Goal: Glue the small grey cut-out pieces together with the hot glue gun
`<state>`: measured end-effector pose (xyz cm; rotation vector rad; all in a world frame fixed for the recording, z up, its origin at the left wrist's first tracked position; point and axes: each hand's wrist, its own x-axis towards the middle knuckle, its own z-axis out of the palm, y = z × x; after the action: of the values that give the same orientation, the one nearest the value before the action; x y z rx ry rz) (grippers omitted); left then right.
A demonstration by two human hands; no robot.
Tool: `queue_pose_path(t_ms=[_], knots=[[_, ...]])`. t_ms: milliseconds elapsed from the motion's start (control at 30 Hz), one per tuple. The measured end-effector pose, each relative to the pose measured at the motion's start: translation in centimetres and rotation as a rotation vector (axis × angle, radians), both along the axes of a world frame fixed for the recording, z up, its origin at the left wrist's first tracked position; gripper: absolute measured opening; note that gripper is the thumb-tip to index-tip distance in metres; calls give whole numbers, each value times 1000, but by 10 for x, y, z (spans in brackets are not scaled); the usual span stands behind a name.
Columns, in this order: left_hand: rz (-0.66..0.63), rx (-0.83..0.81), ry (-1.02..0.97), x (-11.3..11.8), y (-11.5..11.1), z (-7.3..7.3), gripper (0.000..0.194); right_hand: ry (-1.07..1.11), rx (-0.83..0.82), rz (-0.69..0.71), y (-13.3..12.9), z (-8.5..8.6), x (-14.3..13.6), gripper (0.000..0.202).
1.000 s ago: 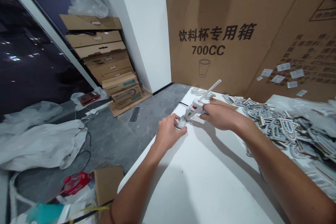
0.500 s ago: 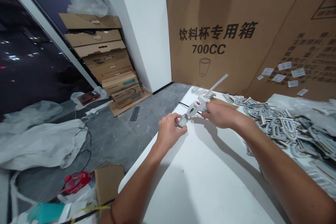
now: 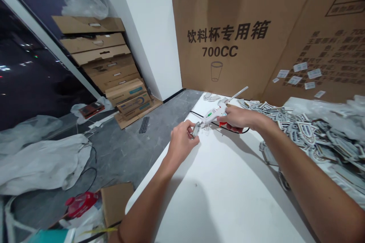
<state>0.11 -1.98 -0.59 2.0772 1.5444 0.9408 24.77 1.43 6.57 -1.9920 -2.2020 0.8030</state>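
- One huge carton (image 3: 222, 3) is stood behind the table (image 3: 222, 197), its brown side marked with dark characters, "700CC" and the outline of a cup.
- The table is white, and its left edge is bordered by grey floor (image 3: 159, 136).
- A white pillar (image 3: 142, 26) is placed just left of the carton.
- Brown boxes (image 3: 99, 57) are stacked left of the pillar and topped by a clear bag (image 3: 85, 4).
- A pale sheet (image 3: 45, 163) is spread, crumpled, at the far left.
- Grey-and-white pieces (image 3: 310, 133) are heaped on the table's right side, partly hidden by the right forearm.
- The right hand (image 3: 236, 117) is wrapped around the handle of a glue gun (image 3: 211, 114); a red trigger is seen by its fingers, but whether it is squeezed cannot be told.
- The left hand (image 3: 182, 136) is positioned by the table's left edge, with a small piece (image 3: 195, 130) pinched between thumb and fingers.
- The glue gun is white, tilted, and its nozzle is pointed at the small piece; whether the two are touching cannot be told.
- A glue stick (image 3: 237, 94) is seen jutting upward from the gun's rear.
- White labels (image 3: 300, 67) are scattered across the carton's right part.
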Motion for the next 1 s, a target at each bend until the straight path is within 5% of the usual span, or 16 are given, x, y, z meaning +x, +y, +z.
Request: queue_pose_path(t_ms=[133, 367, 633, 733, 867, 1000], knots=[[6, -5, -11, -1, 1, -2, 31, 53, 202, -298, 6, 3, 8, 31], [106, -35, 53, -3, 0, -1, 34, 726, 485, -516, 7, 20, 8, 22], [61, -75, -96, -2, -2, 10, 33, 865, 468, -516, 4, 23, -1, 19], [94, 24, -14, -8, -1, 12, 42, 870, 461, -481, 3, 23, 0, 17], [-19, -14, 107, -15, 1, 6, 67, 774, 454, -418, 4, 19, 5, 17], [-3, 9, 177, -13, 1, 1, 60, 605, 388, -293, 4, 14, 9, 19]])
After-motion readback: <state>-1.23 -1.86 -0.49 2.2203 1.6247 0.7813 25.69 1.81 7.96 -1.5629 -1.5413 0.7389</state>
